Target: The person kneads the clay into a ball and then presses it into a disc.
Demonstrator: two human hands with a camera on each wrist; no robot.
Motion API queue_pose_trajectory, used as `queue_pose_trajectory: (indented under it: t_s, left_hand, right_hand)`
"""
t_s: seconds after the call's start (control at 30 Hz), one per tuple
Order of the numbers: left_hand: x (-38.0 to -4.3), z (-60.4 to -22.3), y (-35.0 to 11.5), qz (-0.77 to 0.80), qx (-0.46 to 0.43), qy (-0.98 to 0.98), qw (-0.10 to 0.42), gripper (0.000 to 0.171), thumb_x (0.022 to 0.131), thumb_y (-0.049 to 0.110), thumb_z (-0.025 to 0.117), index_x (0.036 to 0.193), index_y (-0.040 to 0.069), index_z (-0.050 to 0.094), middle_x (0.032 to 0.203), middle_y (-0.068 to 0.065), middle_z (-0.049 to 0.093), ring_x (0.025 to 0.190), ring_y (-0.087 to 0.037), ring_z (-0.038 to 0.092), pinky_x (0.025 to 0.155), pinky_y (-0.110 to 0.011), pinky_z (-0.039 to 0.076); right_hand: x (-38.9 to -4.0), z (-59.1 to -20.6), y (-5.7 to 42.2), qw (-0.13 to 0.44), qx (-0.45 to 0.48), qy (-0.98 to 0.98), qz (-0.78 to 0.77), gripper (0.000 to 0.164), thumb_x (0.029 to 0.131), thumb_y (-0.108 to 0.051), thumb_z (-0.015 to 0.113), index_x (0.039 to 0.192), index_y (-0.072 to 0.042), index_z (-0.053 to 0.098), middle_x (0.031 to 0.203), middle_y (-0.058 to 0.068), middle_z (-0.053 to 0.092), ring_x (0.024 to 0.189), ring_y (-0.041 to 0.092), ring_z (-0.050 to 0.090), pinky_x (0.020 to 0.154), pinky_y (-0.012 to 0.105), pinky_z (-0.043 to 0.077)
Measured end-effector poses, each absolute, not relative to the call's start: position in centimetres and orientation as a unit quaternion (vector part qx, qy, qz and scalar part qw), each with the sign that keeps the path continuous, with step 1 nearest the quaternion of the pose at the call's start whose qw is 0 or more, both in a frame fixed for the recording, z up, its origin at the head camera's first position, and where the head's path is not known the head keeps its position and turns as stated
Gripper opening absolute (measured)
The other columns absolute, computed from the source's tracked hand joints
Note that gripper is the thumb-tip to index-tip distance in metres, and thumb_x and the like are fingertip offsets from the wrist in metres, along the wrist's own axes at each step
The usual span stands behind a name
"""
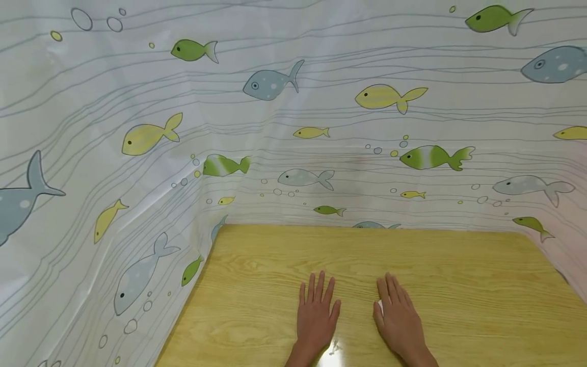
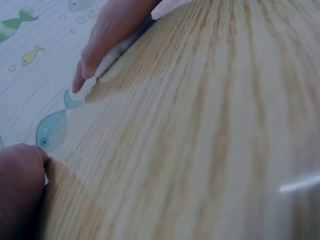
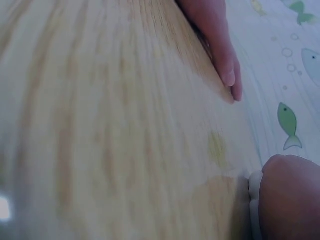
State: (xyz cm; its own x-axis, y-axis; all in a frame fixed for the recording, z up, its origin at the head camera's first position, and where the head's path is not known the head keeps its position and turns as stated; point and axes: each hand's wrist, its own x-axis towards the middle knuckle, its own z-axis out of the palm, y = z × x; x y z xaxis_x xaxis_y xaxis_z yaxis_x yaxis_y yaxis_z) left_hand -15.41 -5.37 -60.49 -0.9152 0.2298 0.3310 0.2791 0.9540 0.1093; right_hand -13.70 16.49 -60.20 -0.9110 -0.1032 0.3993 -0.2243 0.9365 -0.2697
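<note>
My left hand (image 1: 317,318) lies palm down on the wooden table (image 1: 247,295), its fingers straight and slightly spread. To its right, my right hand (image 1: 400,323) rests palm down with straight fingers over a small white thing (image 1: 380,305). Only a sliver of that white thing shows by the thumb in the head view. From the left wrist, a white, soft-looking edge (image 2: 122,50) appears between the right palm and the tabletop. In the right wrist view, white rounded folds (image 3: 255,200) stick out beside the thumb. Most of it is hidden, and I cannot tell what it is.
A white sheet (image 1: 348,122) printed with green, yellow and blue fish rises behind the table and along its left and right sides. Light reflects off the tabletop (image 1: 331,357) near the left wrist.
</note>
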Motion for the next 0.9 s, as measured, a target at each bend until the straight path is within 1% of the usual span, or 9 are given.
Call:
queue_pose_trajectory:
  t_s: [0.1, 0.17, 0.33, 0.4, 0.47, 0.57, 0.67, 0.8, 0.9]
  left_hand:
    - [-15.4, -60.5, -5.3, -0.078, -0.128, -0.979, 0.14, 0.054, 0.108, 0.05, 0.041, 0.157, 0.026, 0.043, 0.168, -0.003, 0.037, 0.156, -0.03, 0.035, 0.123, -0.055, 0.032]
    - [-15.5, -60.7, -5.3, -0.075, -0.127, -0.979, 0.138, 0.054, 0.109, 0.05, 0.04, 0.158, 0.027, 0.042, 0.168, -0.002, 0.037, 0.157, -0.029, 0.034, 0.124, -0.054, 0.031]
    - [-15.6, -60.8, -5.3, -0.063, -0.13, -0.977, 0.154, 0.055, 0.108, 0.051, 0.041, 0.157, 0.027, 0.043, 0.167, -0.002, 0.038, 0.156, -0.029, 0.036, 0.123, -0.053, 0.033]
    - [-15.6, -60.9, -5.3, -0.058, -0.13, -0.976, 0.164, 0.055, 0.108, 0.052, 0.04, 0.157, 0.027, 0.044, 0.167, -0.002, 0.04, 0.155, -0.029, 0.038, 0.122, -0.054, 0.035]
    - [-15.6, -61.1, -5.5, -0.055, -0.129, -0.974, 0.177, 0.055, 0.108, 0.052, 0.038, 0.157, 0.028, 0.043, 0.166, -0.002, 0.04, 0.154, -0.029, 0.039, 0.122, -0.052, 0.034]
    - [-15.6, -61.5, -5.6, -0.051, -0.127, -0.972, 0.189, 0.055, 0.109, 0.054, 0.035, 0.158, 0.029, 0.041, 0.167, 0.0, 0.04, 0.154, -0.027, 0.039, 0.124, -0.049, 0.03]
    - [-15.6, -61.6, -5.7, -0.045, -0.123, -0.972, 0.194, 0.055, 0.109, 0.054, 0.034, 0.157, 0.03, 0.042, 0.167, 0.0, 0.04, 0.154, -0.027, 0.039, 0.124, -0.049, 0.03]
    - [-15.7, -61.1, -5.6, -0.057, -0.125, -0.974, 0.181, 0.054, 0.108, 0.053, 0.04, 0.156, 0.028, 0.045, 0.166, -0.001, 0.041, 0.154, -0.028, 0.039, 0.121, -0.052, 0.034]
    - [-15.6, -60.6, -5.5, -0.071, -0.131, -0.975, 0.164, 0.055, 0.107, 0.051, 0.044, 0.156, 0.027, 0.045, 0.166, -0.003, 0.04, 0.155, -0.03, 0.038, 0.122, -0.054, 0.034]
  right_hand:
    - [-13.6, -60.2, 16.5, 0.212, 0.092, -0.961, 0.15, 0.054, 0.099, -0.023, 0.06, 0.152, -0.012, 0.052, 0.158, 0.02, 0.049, 0.145, 0.04, 0.046, 0.124, 0.045, 0.028]
    - [-13.6, -60.2, 16.6, 0.217, 0.096, -0.96, 0.146, 0.053, 0.099, -0.023, 0.061, 0.151, -0.018, 0.053, 0.158, 0.018, 0.049, 0.146, 0.039, 0.046, 0.123, 0.046, 0.028]
    - [-13.5, -60.2, 16.7, 0.202, 0.1, -0.962, 0.152, 0.047, 0.102, -0.026, 0.058, 0.149, -0.028, 0.056, 0.161, 0.016, 0.045, 0.149, 0.039, 0.041, 0.134, 0.032, -0.002]
    - [-13.5, -60.1, 16.7, 0.197, 0.105, -0.962, 0.158, 0.045, 0.102, -0.026, 0.058, 0.147, -0.031, 0.058, 0.162, 0.014, 0.044, 0.149, 0.04, 0.04, 0.133, 0.028, -0.007]
    - [-13.5, -60.1, 16.7, 0.202, 0.113, -0.96, 0.158, 0.044, 0.102, -0.027, 0.059, 0.146, -0.032, 0.059, 0.162, 0.013, 0.045, 0.149, 0.04, 0.04, 0.134, 0.032, -0.001]
    - [-13.5, -60.2, 16.7, 0.211, 0.121, -0.958, 0.15, 0.045, 0.102, -0.027, 0.059, 0.147, -0.028, 0.058, 0.161, 0.013, 0.046, 0.149, 0.04, 0.04, 0.133, 0.038, 0.009]
    - [-13.5, -60.4, 16.6, 0.214, 0.122, -0.96, 0.131, 0.05, 0.103, -0.029, 0.056, 0.151, -0.019, 0.053, 0.162, 0.015, 0.044, 0.153, 0.036, 0.037, 0.134, 0.036, 0.004]
    - [-13.5, -60.8, 16.4, 0.213, 0.101, -0.964, 0.125, 0.057, 0.103, -0.028, 0.055, 0.155, -0.007, 0.045, 0.164, 0.017, 0.041, 0.157, 0.032, 0.032, 0.13, 0.024, -0.013]
    - [-13.3, -60.9, 16.2, 0.214, 0.073, -0.965, 0.134, 0.06, 0.102, -0.026, 0.057, 0.155, -0.003, 0.043, 0.165, 0.017, 0.04, 0.156, 0.033, 0.033, 0.133, 0.028, -0.007]
